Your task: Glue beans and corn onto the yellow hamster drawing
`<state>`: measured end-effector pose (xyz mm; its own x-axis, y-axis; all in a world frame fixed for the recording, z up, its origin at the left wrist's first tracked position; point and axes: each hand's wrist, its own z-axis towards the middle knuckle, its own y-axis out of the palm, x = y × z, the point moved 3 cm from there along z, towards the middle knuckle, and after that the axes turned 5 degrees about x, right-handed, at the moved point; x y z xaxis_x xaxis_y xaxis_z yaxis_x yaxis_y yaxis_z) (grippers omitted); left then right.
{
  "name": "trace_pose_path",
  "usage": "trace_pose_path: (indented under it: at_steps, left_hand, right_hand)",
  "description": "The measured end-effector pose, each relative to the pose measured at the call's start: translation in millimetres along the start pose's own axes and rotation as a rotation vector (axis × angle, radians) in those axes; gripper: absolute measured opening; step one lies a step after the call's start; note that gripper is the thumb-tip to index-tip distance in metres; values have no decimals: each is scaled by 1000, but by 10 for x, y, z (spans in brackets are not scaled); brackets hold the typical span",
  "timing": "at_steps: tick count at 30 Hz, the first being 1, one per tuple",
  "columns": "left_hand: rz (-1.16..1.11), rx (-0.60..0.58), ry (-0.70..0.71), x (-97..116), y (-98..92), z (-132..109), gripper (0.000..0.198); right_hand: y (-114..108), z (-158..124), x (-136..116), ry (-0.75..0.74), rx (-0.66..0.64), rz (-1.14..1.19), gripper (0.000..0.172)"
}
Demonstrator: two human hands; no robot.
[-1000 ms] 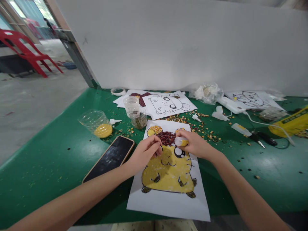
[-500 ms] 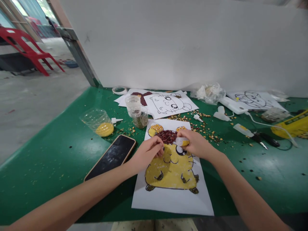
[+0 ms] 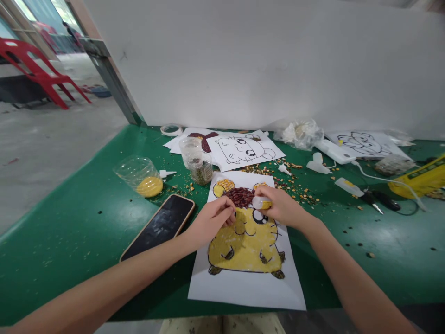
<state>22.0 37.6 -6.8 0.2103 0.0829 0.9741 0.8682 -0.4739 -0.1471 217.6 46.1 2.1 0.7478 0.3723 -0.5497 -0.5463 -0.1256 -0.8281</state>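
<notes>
A white sheet with a hamster picture [image 3: 243, 250] lies in front of me, its body covered in fine yellow grains. Dark red beans [image 3: 240, 197] fill the top of the head, and yellow corn kernels [image 3: 225, 184] fill part of an ear. My right hand [image 3: 278, 204] is closed around a small glue bottle [image 3: 261, 202], tipped sideways over the head by the right eye. My left hand [image 3: 217, 217] rests over the left side of the face, fingers curled and pinched together; whatever may be between the fingertips is hidden.
A phone [image 3: 158, 227] lies left of the sheet. Beyond it are a tipped clear jar with yellow grains [image 3: 148, 183] and an upright jar of green beans [image 3: 201, 171]. Loose seeds [image 3: 302, 192], another glue bottle [image 3: 349, 187], drawings [image 3: 243, 150] and a yellow bag [image 3: 420, 178] lie behind and right.
The whole view has shifted very slightly. Both hands keep nearly the same pose over the picture, with the glue bottle still in the right hand.
</notes>
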Motion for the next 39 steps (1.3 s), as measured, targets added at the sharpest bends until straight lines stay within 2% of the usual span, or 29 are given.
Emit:
trace_pose_path:
  at_steps: [8,18,39]
  left_hand:
    - [8,5,8,-24,-7,-7,11]
    - [19,-7,14,58,7,-27,11]
    - [16,2,21,-46,-7,17,11]
  right_hand:
    - [23,-2,14,-4,-18,-10,26]
    - [14,-6,21,-44,48,-67,25]
    - [67,36,33,-46,16,-57,24]
